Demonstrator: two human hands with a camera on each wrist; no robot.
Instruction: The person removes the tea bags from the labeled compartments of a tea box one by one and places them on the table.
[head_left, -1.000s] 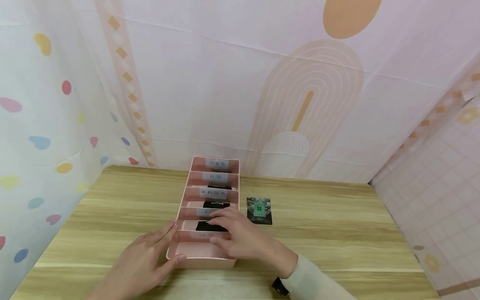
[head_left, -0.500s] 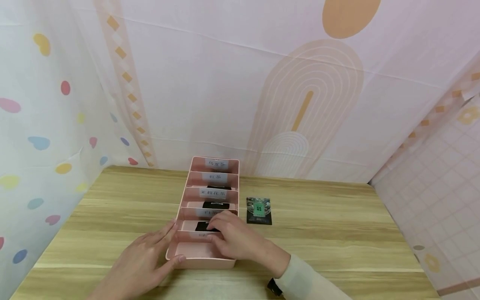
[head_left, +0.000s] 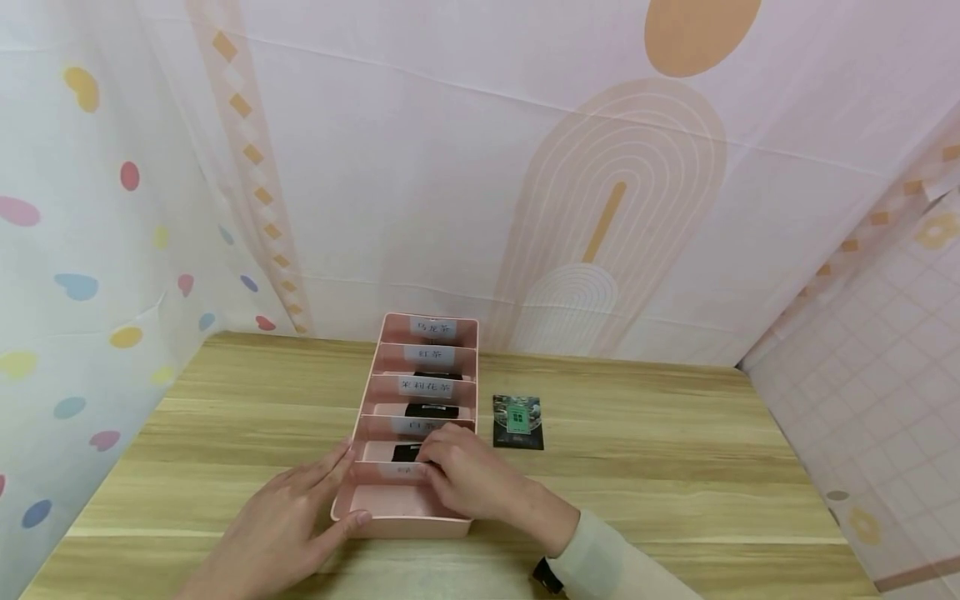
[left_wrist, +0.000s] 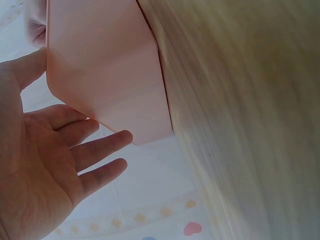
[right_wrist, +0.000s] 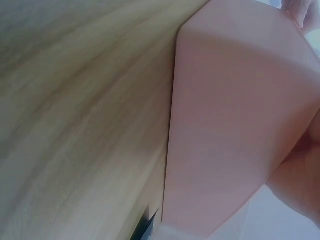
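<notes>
Head: the pink box (head_left: 408,527) reaches near the bench's (head_left: 652,475) back edge; a black packet (head_left: 405,452) inside lies under the bent right hand (head_left: 476,473). Left wrist: the left hand (left_wrist: 42,167) touches the box, fingers loose. Right wrist: box hides fingertips; can't tell if gripping.

pink box (head_left: 412,527): open-topped, upright on desk (head_left: 675,467), long axis running away, five crosswise compartments | black packet (head_left: 403,452): in second-nearest compartment, pale mark, partly covered
</notes>
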